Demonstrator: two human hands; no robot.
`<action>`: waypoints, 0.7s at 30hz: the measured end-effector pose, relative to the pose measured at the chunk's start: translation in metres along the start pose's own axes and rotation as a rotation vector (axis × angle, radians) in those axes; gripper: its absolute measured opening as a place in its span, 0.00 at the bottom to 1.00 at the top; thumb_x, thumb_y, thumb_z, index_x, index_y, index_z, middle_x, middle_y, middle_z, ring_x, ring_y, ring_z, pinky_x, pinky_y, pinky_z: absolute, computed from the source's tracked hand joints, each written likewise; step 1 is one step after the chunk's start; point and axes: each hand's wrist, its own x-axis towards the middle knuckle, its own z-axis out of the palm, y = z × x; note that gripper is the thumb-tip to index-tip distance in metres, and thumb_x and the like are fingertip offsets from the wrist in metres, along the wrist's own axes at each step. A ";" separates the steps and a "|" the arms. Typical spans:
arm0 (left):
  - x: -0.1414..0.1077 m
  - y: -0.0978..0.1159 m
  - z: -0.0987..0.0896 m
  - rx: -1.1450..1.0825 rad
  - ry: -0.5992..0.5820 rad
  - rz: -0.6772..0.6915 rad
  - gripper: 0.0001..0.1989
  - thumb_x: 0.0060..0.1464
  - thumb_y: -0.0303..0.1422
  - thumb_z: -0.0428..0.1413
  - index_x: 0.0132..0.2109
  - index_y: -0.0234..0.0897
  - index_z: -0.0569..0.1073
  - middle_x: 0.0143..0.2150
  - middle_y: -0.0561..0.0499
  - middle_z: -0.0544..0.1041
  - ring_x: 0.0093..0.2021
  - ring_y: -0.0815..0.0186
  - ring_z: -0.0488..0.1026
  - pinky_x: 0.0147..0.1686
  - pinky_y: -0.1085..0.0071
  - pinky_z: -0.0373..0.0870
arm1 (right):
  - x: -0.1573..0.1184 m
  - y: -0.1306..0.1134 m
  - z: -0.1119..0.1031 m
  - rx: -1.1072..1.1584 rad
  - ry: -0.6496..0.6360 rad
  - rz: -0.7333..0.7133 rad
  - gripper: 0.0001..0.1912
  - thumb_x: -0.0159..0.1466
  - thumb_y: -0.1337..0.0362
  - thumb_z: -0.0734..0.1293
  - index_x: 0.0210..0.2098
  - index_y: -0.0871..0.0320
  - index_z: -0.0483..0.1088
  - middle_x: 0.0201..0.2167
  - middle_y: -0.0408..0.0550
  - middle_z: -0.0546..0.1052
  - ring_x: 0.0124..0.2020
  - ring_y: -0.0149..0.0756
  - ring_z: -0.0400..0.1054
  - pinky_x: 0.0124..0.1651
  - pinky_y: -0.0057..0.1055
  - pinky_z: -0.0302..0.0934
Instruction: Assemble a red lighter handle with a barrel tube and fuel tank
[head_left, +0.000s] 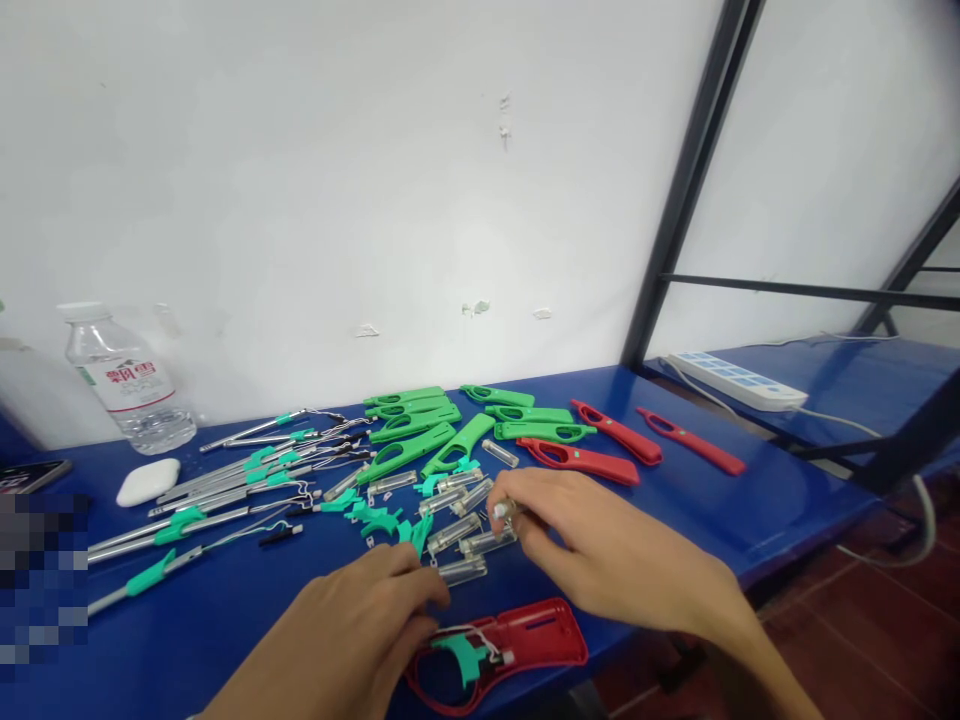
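Note:
My left hand [375, 610] has its fingers curled over the narrow end of a red lighter shell half [536, 635] at the table's front edge. Inside that shell sit a teal trigger [466, 658], white wires and a small white-tipped part. In my right hand [577, 530], thumb and fingers pinch a small clear fuel tank with a white tip [501, 510], mostly hidden by the fingers. Between the hands lie several clear fuel tanks [454, 535] and loose teal triggers [379, 518].
Several metal lighter rods [217, 485] with wires lie at left, near a white case [148, 482], a water bottle [131, 385] and a phone [34, 476]. Green shells [409, 450] and red shells [694, 442] lie behind. A black frame post [682, 190] and power strip [739, 382] are at right.

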 end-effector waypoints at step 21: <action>0.006 0.007 0.006 0.112 -0.046 -0.012 0.16 0.62 0.22 0.52 0.40 0.46 0.80 0.44 0.53 0.85 0.43 0.59 0.83 0.40 0.68 0.71 | 0.009 -0.003 0.018 -0.148 -0.266 -0.096 0.05 0.71 0.64 0.72 0.38 0.53 0.80 0.36 0.43 0.85 0.36 0.39 0.77 0.35 0.33 0.55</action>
